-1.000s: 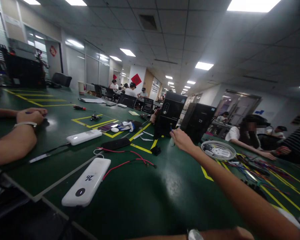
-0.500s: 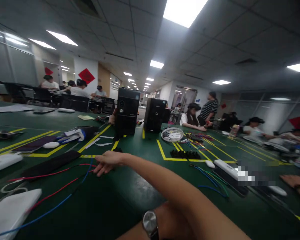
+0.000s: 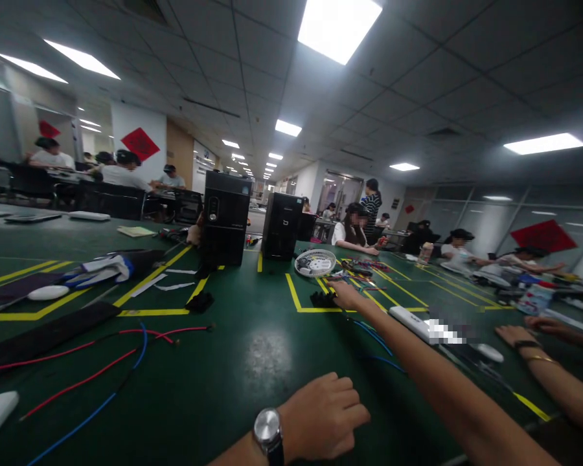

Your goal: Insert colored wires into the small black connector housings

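Note:
My right hand reaches forward over a cluster of small black pieces, too small to name. At least one finger is stretched out to the left; the others show poorly against the pieces. My left hand, with a watch at its wrist, rests on the near part of the green table. Its fingers are loosely curled, with nothing visible in them. Red wires and a blue wire lie to the left. Beyond them sits another small black bunch.
Two black computer towers stand at the back. A white basket with things inside is right of them. Blue wires and a white bar-shaped thing lie beside my right arm. A co-worker's hands rest at the right edge.
My right hand has moved from the red wires on the left across to the black pieces on the right. My left hand has come into view from under the right arm. The view has turned right.

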A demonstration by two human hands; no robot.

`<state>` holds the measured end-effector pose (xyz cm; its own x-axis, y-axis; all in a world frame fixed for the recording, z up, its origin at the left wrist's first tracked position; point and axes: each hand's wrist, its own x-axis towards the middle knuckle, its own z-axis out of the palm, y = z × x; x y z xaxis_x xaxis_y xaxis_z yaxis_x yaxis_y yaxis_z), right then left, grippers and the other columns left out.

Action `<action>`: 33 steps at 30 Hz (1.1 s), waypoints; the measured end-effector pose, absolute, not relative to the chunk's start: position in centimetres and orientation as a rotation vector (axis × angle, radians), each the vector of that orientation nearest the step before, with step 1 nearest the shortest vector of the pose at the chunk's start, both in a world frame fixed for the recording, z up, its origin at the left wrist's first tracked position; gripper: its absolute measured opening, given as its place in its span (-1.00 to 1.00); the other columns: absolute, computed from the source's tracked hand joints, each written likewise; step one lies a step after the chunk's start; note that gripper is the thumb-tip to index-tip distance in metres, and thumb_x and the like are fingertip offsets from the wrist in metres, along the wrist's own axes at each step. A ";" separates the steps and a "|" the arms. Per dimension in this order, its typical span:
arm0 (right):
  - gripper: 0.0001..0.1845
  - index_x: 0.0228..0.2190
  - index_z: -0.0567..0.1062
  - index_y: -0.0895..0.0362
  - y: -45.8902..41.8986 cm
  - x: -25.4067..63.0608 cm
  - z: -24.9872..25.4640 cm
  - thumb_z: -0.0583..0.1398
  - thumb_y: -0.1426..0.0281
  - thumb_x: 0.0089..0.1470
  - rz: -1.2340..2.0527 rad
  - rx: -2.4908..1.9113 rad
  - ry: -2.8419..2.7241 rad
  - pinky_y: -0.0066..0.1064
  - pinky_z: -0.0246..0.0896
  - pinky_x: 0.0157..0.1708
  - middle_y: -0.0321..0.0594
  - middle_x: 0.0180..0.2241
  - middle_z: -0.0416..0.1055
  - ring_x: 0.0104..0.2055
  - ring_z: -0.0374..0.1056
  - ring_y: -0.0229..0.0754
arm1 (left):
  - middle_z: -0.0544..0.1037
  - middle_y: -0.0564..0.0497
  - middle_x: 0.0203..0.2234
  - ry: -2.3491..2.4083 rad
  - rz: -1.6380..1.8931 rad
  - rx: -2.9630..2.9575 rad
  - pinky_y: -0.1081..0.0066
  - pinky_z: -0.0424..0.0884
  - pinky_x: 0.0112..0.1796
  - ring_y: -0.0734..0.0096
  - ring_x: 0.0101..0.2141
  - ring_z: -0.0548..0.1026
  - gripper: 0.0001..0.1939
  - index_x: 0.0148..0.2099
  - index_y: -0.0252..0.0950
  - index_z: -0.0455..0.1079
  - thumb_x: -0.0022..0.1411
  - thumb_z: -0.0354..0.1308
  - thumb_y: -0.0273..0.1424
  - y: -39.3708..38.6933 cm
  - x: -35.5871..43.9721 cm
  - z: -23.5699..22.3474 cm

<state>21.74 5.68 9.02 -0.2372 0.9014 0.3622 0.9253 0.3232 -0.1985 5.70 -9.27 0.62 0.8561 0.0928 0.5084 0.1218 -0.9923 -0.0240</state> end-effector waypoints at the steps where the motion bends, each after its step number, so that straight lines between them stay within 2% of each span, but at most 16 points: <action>1: -0.67 -0.05 0.37 0.14 5.6 21.8 8.6 0.12 0.28 0.18 -0.090 -1.631 -2.215 -0.19 0.30 -0.13 -0.12 -0.03 0.32 -0.09 0.33 -0.13 | 0.42 0.02 -0.37 -0.238 -0.846 -3.004 0.37 0.18 -0.32 0.36 -0.30 0.31 -0.78 -0.12 -0.28 0.28 0.14 0.06 -0.49 -9.1 5.6 0.6; 5: -0.65 -0.03 0.35 0.16 6.3 21.1 7.7 0.13 0.29 0.17 -0.084 -1.623 -2.341 -0.17 0.31 -0.14 -0.11 -0.03 0.32 -0.09 0.33 -0.13 | 0.43 0.00 -0.32 -0.680 -1.127 -3.097 0.36 0.23 -0.20 0.35 -0.25 0.33 -0.75 -0.13 -0.25 0.31 0.16 -0.04 -0.58 -7.6 4.5 0.9; 7: -0.64 -0.03 0.35 0.17 6.9 20.6 7.5 0.12 0.28 0.18 -0.076 -1.607 -2.395 -0.16 0.31 -0.14 -0.11 -0.03 0.31 -0.09 0.33 -0.12 | 0.41 -0.04 -0.21 -0.984 -1.442 -3.033 0.31 0.25 -0.12 0.32 -0.17 0.34 -0.72 -0.06 -0.24 0.30 0.20 -0.06 -0.53 -6.2 3.8 0.9; 9: -0.63 -0.04 0.37 0.17 7.1 20.1 7.3 0.17 0.28 0.13 -0.063 -1.603 -2.444 -0.16 0.27 -0.09 -0.12 -0.05 0.35 -0.08 0.33 -0.10 | 0.34 -0.11 -0.08 -1.392 -1.920 -2.789 0.27 0.30 -0.10 0.28 -0.11 0.34 -0.68 0.05 -0.24 0.23 0.24 -0.05 -0.41 -4.4 3.0 0.6; 11: -0.56 -0.04 0.39 0.14 6.5 19.2 7.0 0.25 0.28 0.04 -0.053 -1.534 -2.512 -0.17 0.16 -0.01 -0.13 -0.08 0.40 -0.04 0.32 -0.06 | 0.27 -0.18 -0.01 -1.881 -2.420 -2.386 0.26 0.39 -0.19 0.25 -0.13 0.37 -0.59 0.13 -0.26 0.13 0.27 -0.06 -0.25 -2.7 2.3 0.3; 13: -0.45 0.02 0.35 0.11 5.0 17.9 6.6 0.29 0.28 -0.01 -0.039 -1.303 -2.603 -0.18 0.02 0.07 -0.14 -0.07 0.43 0.01 0.29 -0.05 | 0.29 -0.20 -0.03 -2.218 -2.832 -2.089 0.27 0.46 -0.30 0.27 -0.21 0.43 -0.53 0.13 -0.24 0.09 0.26 -0.08 -0.12 -1.5 1.7 0.1; 17: -0.37 0.11 0.24 0.09 0.7 15.0 6.1 0.25 0.23 0.03 -0.019 -0.867 -2.654 -0.19 -0.13 0.12 -0.11 0.03 0.36 0.11 0.20 -0.09 | 0.44 -0.11 -0.23 -2.277 -3.357 -2.095 0.30 0.47 -0.49 0.41 -0.49 0.47 -0.59 -0.01 -0.24 0.20 0.26 -0.08 -0.06 -1.2 1.3 0.2; 21: -0.39 0.12 0.23 0.08 -1.4 16.2 6.3 0.22 0.24 0.07 -0.021 -0.919 -2.541 -0.24 -0.09 0.12 -0.09 0.10 0.27 0.18 0.10 -0.10 | 0.48 -0.08 -0.31 -2.102 -3.485 -2.110 0.43 0.39 -0.61 0.49 -0.59 0.43 -0.59 -0.03 -0.25 0.22 0.24 -0.02 -0.06 -1.7 1.3 0.4; 23: -0.53 0.07 0.31 0.08 -1.1 19.4 6.3 0.16 0.28 0.12 -0.012 -1.069 -2.438 -0.28 -0.01 0.09 -0.11 0.08 0.30 0.14 0.16 -0.11 | 0.49 -0.08 -0.29 -2.014 -3.469 -2.151 0.42 0.40 -0.59 0.47 -0.56 0.45 -0.58 0.00 -0.23 0.20 0.23 -0.01 -0.05 -1.7 1.1 0.3; 25: -0.71 -0.08 0.44 0.11 -0.3 24.0 6.1 0.09 0.37 0.17 -0.008 -1.316 -2.342 -0.33 0.08 0.01 -0.12 -0.06 0.42 0.01 0.28 -0.12 | 0.49 -0.08 -0.27 -1.982 -3.415 -2.219 0.39 0.43 -0.56 0.44 -0.54 0.47 -0.56 0.02 -0.21 0.18 0.22 -0.02 -0.04 -1.5 0.8 0.1; 29: -0.74 -0.23 0.53 0.16 0.7 33.4 5.2 0.06 0.44 0.13 0.000 -1.877 -2.149 -0.36 0.17 -0.14 -0.06 -0.20 0.49 -0.13 0.37 -0.06 | 0.48 -0.09 -0.28 -2.034 -3.318 -2.324 0.37 0.44 -0.53 0.45 -0.53 0.46 -0.55 0.01 -0.23 0.18 0.22 -0.02 -0.03 -1.3 0.9 -0.2; 33: -0.75 -0.26 0.55 0.18 0.2 37.7 4.0 0.10 0.43 0.08 0.045 -1.951 -2.162 -0.36 0.19 -0.17 -0.08 -0.23 0.51 -0.18 0.39 -0.07 | 0.47 -0.08 -0.29 -2.047 -3.208 -2.515 0.35 0.46 -0.51 0.42 -0.50 0.46 -0.55 0.02 -0.22 0.16 0.23 -0.04 -0.03 -1.6 1.6 0.0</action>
